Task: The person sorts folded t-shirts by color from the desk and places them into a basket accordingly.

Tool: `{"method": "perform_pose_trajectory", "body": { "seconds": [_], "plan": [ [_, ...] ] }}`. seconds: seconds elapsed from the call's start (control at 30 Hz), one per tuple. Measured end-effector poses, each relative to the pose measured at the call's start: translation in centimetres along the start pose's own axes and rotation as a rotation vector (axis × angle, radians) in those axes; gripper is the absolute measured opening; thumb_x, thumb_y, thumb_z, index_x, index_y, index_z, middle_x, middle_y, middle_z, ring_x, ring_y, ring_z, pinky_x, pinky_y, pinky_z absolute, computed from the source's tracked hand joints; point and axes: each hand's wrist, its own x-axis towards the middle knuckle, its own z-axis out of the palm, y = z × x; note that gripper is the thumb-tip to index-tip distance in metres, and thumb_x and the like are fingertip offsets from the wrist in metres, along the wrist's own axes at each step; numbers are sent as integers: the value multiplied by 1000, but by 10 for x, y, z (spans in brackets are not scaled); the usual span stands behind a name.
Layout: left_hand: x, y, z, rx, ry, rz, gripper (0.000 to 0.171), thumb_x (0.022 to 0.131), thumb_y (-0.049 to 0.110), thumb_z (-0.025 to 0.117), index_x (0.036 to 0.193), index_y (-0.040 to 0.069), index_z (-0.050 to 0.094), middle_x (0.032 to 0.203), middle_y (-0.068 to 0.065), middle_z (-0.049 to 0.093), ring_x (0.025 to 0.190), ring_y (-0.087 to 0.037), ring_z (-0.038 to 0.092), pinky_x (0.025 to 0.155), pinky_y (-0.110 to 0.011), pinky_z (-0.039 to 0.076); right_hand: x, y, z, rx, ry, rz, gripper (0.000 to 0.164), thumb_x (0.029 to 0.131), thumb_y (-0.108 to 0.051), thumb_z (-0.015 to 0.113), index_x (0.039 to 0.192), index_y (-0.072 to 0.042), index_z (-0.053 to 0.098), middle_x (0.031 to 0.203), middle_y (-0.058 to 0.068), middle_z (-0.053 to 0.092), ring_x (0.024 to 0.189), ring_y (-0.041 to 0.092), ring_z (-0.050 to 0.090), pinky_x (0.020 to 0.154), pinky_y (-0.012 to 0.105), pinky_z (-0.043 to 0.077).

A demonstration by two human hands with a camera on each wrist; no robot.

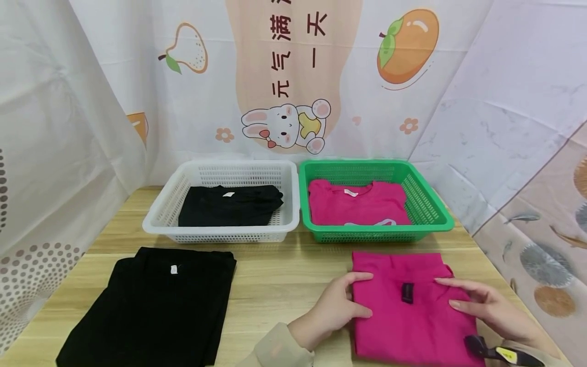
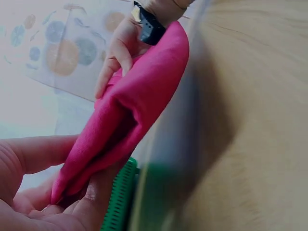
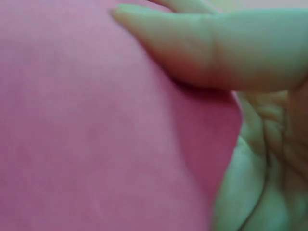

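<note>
Your left hand (image 1: 331, 307) and right hand (image 1: 496, 312) are gripping opposite sides of the folded pink shirt (image 1: 412, 326); you are holding it over the table (image 1: 275, 285), before the green basket (image 1: 435, 224), a black shirt (image 1: 160, 311) lying leftward.

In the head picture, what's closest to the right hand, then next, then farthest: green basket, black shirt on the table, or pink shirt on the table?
1. Pink shirt: touching the right hand.
2. Green basket: behind it.
3. Black shirt: across on the left.
</note>
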Motion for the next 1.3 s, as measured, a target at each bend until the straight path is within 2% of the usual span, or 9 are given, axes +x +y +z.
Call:
{"method": "perform_pose_trajectory", "body": {
  "seconds": [0.1, 0.23, 0.37, 0.53, 0.7, 0.83, 0.93, 1.17, 1.3],
  "plan": [
    [-2, 10, -2, 9, 9, 21, 68, 73, -21, 69, 132, 11, 60, 109, -8, 72, 94, -15, 70, 75, -29, 59, 0, -9, 1, 32, 3, 15, 56, 97, 20, 31, 148, -1, 42, 143, -6, 58, 127, 3, 54, 95, 29, 54],
    [-4, 21, -4, 55, 23, 50, 67, 73, -19, 70, 132, 11, 61, 111, -6, 71, 93, -14, 69, 74, -27, 58, -1, -21, 3, -87, 57, -7, 53, 96, 21, 34, 145, 4, 44, 143, -9, 57, 128, -1, 52, 94, 26, 54],
    [-4, 32, -7, 88, 33, 90, 61, 74, -17, 71, 129, 10, 65, 113, -6, 70, 90, -13, 70, 75, -26, 58, -1, -31, 5, -201, 153, -4, 51, 95, 20, 38, 142, 4, 48, 140, -12, 59, 126, -5, 51, 90, 24, 55],
    [-2, 45, -12, 74, 56, 110, 42, 81, -7, 73, 118, 12, 73, 105, -5, 73, 82, -8, 67, 71, -20, 55, 1, -43, 7, -218, 297, -2, 49, 96, 18, 40, 141, 2, 51, 136, -12, 60, 121, -4, 53, 85, 25, 57],
    [0, 56, -15, 36, 108, 152, 32, 88, 0, 70, 119, 8, 73, 111, -10, 73, 86, -9, 65, 74, -19, 54, 13, -52, 9, -109, 383, -83, 53, 95, 21, 39, 140, -2, 55, 133, -8, 62, 116, 2, 59, 83, 24, 57],
    [2, 65, -16, 23, 119, 175, 36, 91, 5, 68, 126, 8, 68, 124, -9, 69, 101, -12, 64, 85, -24, 56, 28, -60, 11, 48, 437, -133, 55, 94, 22, 39, 133, -7, 64, 125, -3, 69, 107, 7, 67, 79, 27, 59],
    [6, 71, -17, 26, 120, 176, 42, 90, 7, 70, 131, 10, 64, 127, -8, 66, 106, -14, 65, 89, -28, 56, 39, -68, 13, 123, 501, -144, 51, 94, 21, 40, 125, -8, 70, 118, -2, 71, 99, 11, 71, 75, 29, 60],
    [17, 87, -23, 71, 104, 187, 68, 83, 3, 76, 145, 17, 51, 133, -8, 60, 111, -18, 63, 90, -32, 57, 61, -89, 16, 141, 641, -133, 39, 97, 12, 47, 115, -10, 75, 110, -4, 74, 92, 9, 71, 70, 27, 60],
    [23, 92, -28, 96, 103, 200, 74, 83, 2, 75, 148, 21, 46, 134, -10, 59, 107, -19, 65, 86, -33, 59, 71, -101, 18, 120, 743, -90, 30, 98, -1, 55, 114, -16, 76, 107, -9, 74, 82, 9, 72, 65, 27, 59]
  ]
}}
